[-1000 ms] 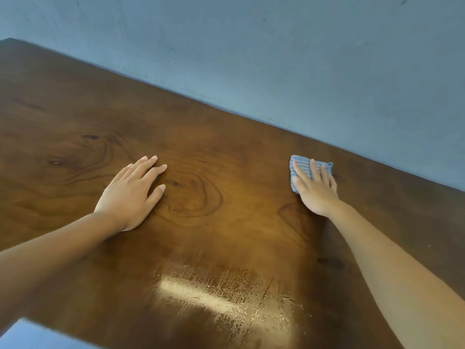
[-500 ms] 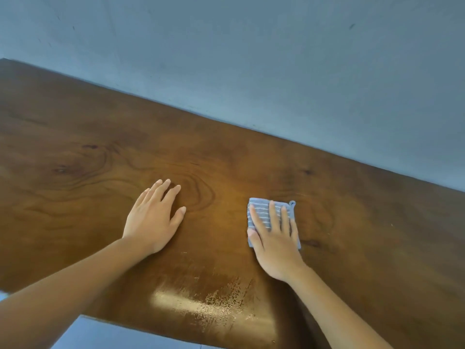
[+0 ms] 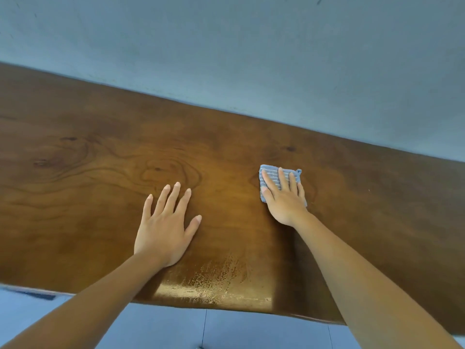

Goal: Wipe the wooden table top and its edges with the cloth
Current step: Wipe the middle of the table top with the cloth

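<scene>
Now pressing flat on the blue striped cloth (image 3: 269,175) with the right hand (image 3: 284,197), fingers straight and spread over it, on the wooden table top (image 3: 100,197) right of centre, nearer the far edge by the blue wall (image 3: 251,59). Resting the left hand (image 3: 164,222) palm-down on bare wood, fingers straight, splayed, holding nothing. Glossy patch (image 3: 214,285) near the front edge.

A dark brown wooden table top (image 3: 100,197) runs along a pale blue-grey wall (image 3: 226,59). The left hand (image 3: 166,227) rests flat on the wood, fingers spread. The right hand (image 3: 284,197) presses straight fingers onto a small folded blue striped cloth (image 3: 269,173). A glossy patch (image 3: 208,285) shines near the front edge.
</scene>
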`<action>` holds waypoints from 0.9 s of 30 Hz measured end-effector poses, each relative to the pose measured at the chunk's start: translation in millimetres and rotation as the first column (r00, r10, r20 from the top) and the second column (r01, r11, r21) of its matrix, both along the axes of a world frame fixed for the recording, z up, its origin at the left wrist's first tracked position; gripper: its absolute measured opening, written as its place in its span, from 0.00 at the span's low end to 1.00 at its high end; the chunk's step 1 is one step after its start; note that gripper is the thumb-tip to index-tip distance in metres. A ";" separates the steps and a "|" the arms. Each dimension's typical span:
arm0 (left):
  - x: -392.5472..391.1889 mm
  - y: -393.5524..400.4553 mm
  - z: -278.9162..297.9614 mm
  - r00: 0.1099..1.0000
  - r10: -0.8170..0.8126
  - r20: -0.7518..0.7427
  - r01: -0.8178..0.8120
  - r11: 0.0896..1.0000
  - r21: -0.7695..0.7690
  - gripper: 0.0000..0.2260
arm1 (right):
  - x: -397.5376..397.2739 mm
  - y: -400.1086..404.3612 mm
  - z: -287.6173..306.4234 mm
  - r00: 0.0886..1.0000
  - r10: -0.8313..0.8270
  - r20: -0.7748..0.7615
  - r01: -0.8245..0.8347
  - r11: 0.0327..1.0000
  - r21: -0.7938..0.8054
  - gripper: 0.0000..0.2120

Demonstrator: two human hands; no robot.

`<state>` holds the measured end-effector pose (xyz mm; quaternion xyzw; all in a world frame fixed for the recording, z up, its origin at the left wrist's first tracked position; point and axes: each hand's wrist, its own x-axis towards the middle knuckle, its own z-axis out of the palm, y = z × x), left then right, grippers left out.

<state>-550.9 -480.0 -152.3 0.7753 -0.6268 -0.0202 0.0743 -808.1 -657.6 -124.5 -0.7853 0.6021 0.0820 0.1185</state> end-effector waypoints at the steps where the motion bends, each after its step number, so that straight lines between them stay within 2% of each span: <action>1: 0.2 -0.1 0.6 1.000 -0.002 0.003 0.002 1.000 0.001 0.34 | 4.9 5.0 0.0 0.999 -0.046 0.009 0.046 0.999 0.011 0.26; 5: 0.1 -0.6 0.8 1.000 0.001 0.004 -0.001 1.000 -0.011 0.34 | 21.6 59.3 -0.4 0.995 -0.092 0.031 0.091 0.996 0.007 0.26; 13: -0.7 0.4 6.1 1.000 -0.003 0.001 0.003 1.000 -0.003 0.33 | 25.7 234.7 -17.6 0.980 0.197 0.030 -0.189 0.968 -0.165 0.26; 19: 0.4 0.2 6.2 1.000 -0.009 0.002 0.009 1.000 0.002 0.34 | -19.5 234.1 -8.4 0.891 0.453 -0.018 -0.452 0.882 -0.132 0.25; 22: 1.2 0.4 5.6 1.000 -0.011 0.003 0.011 1.000 0.000 0.33 | -33.7 195.6 -3.7 0.924 0.377 -0.072 -0.383 0.918 -0.104 0.28; 27: 1.0 0.1 6.7 1.000 -0.009 0.001 0.009 1.000 0.003 0.33 | -33.9 137.4 0.1 0.999 0.038 -0.025 -0.038 0.999 -0.018 0.27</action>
